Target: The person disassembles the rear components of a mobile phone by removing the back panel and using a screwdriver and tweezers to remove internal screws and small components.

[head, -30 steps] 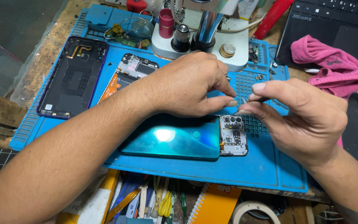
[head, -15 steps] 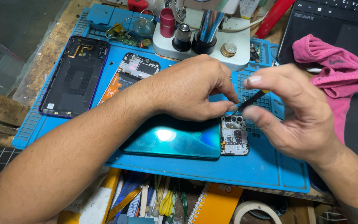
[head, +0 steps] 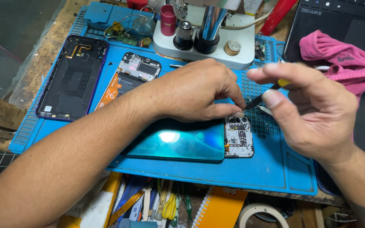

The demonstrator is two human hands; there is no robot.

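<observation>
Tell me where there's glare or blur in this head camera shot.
Head view: a bright glare spot sits on the glossy teal phone back; the right hand, nearest the camera, looks soft, and the dark tool it holds is slightly blurred; the left hand and circuit board are sharp.

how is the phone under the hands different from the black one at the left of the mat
The teal phone lies glossy back up with its circuit board bared at one end, the left hand pressing there. The black phone shell lies open side up, untouched. Both rest flat on the blue mat.
</observation>
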